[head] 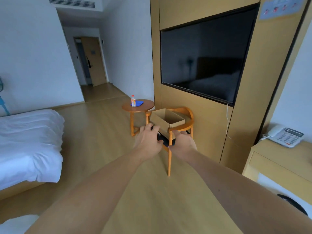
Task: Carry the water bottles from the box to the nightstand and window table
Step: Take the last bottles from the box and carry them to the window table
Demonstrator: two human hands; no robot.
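Note:
An open cardboard box (pixel 167 119) sits on the black seat of a wooden armchair (pixel 189 114) beside the TV wall. The part of the box's inside that shows is bare cardboard. One water bottle (pixel 133 100) with a red cap stands upright on a small round wooden table (pixel 143 108), next to a blue cloth (pixel 137 103). Both my arms reach forward toward the chair. My left hand (pixel 148 139) hovers in front of the box's near left corner with fingers loosely bent, and nothing shows in it. My right hand (pixel 183 142) is at the chair's near armrest, fingers relaxed.
A bed with white linen (pixel 28 142) fills the left side. At the right stands a wooden bedside unit (pixel 276 159) with a white telephone (pixel 285 135). A large dark TV (pixel 202 56) hangs in the wooden wall. Wooden floor runs to the entrance door (pixel 93 61).

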